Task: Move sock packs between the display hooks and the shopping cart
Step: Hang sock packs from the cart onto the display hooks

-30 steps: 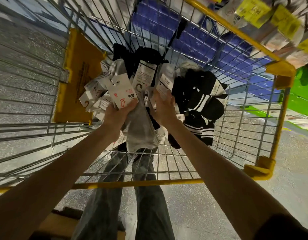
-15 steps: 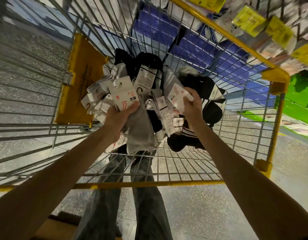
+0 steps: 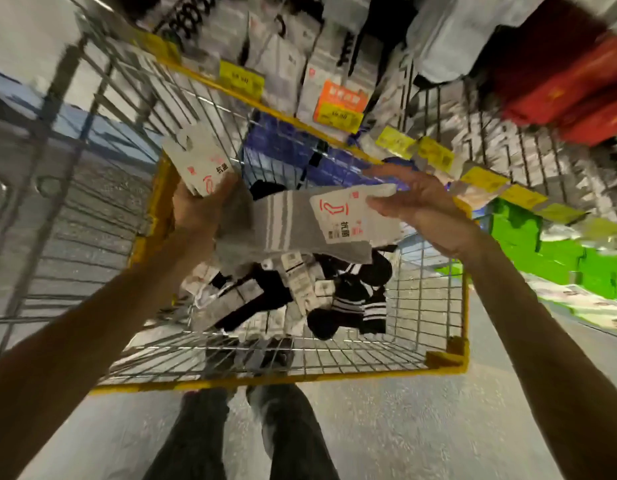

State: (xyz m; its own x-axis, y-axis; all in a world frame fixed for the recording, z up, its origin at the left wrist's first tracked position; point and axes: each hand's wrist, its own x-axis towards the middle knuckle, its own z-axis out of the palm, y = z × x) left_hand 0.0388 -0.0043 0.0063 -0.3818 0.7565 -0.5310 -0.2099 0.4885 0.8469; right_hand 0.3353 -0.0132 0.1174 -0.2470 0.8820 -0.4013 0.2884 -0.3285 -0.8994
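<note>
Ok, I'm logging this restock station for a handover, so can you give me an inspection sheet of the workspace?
Surface: wire shopping cart, yellow rim, on speckled floor.
Job's things: pile of sock packs in the cart; hanging packs on the display behind.
Clutter: nothing seen.
Hands: left hand grips a white-carded pack; right hand pinches a grey striped pack.
Cables: nothing seen.
Surroundings: yellow price tags, red goods, blurred.

left hand [image 3: 196,209] gripping sock pack [image 3: 203,164], right hand [image 3: 414,202] pinching grey sock pack [image 3: 300,226], cart [image 3: 449,362]

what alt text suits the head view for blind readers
The left hand grips a carded sock pack and the right hand a grey striped sock pack above a yellow shopping cart heaped with more packs; blurred display racks beyond.
</note>
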